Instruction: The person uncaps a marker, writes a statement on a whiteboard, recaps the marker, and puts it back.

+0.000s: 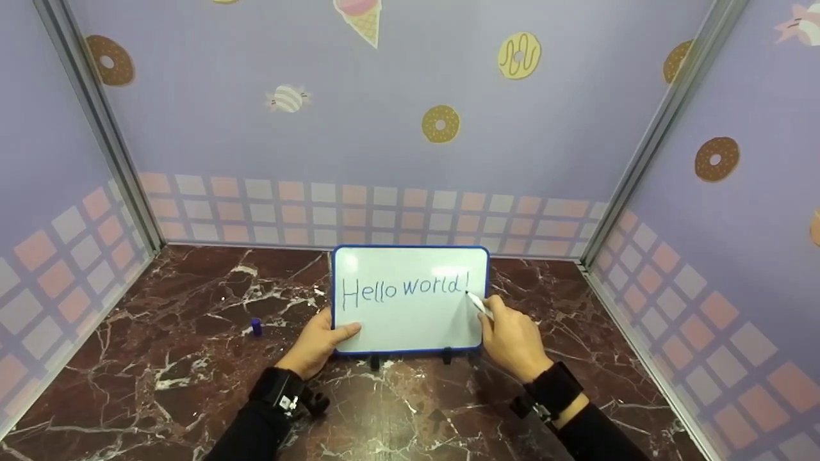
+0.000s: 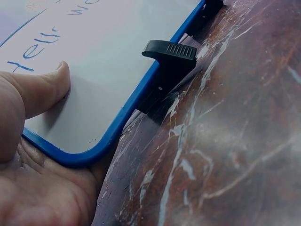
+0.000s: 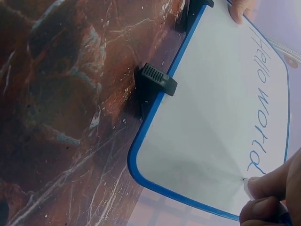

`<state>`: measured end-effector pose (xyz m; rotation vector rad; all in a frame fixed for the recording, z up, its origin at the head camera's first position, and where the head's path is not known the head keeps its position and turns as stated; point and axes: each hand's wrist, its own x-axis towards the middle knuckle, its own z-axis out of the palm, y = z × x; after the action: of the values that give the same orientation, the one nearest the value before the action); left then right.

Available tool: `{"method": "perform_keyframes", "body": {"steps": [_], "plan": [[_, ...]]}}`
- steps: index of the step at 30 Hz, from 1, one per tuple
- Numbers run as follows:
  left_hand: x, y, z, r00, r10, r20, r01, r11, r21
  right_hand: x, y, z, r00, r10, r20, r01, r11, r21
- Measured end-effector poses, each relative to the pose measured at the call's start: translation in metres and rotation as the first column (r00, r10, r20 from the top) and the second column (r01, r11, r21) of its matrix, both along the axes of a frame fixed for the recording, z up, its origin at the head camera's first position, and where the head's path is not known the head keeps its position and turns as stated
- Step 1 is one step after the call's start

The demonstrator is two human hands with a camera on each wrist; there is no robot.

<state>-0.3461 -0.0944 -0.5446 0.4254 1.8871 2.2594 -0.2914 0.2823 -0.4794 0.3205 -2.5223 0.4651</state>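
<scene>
A small whiteboard [image 1: 410, 326] with a blue frame stands tilted back on black stand feet [image 2: 171, 51], bearing "Hello world!" in blue ink. My left hand [image 1: 317, 342] grips its lower left corner, thumb on the white face and palm behind the frame. In my right hand [image 1: 512, 336] a white marker [image 1: 478, 302] is pinched, its dark tip at the base of the exclamation mark. The right wrist view shows the marker [image 3: 248, 188] partly hidden by the fingers, its tip at the board.
On the brown marbled table [image 1: 192, 397] a blue marker cap [image 1: 256, 326] stands left of the board. Patterned panels [image 1: 410, 160] enclose the back and both sides, with metal posts [image 1: 647, 147] at the corners.
</scene>
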Motion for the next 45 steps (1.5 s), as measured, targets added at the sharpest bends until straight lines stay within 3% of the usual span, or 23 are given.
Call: {"method": "perform_keyframes", "body": {"steps": [10,45], "plan": [[0.0012,-0.0016,0.0004,0.999,-0.015,-0.036,0.015,1.0,0.004,-0.0006,-0.0005,0.0005,1.0,-0.006,0.009,0.006,1.0,0.0],[0.0009,-0.0015,0.0005,1.0,-0.006,-0.016,0.006,1.0,0.011,0.0011,-0.0001,-0.0014,1.0,0.024,-0.014,-0.025,0.999,-0.021]]}}
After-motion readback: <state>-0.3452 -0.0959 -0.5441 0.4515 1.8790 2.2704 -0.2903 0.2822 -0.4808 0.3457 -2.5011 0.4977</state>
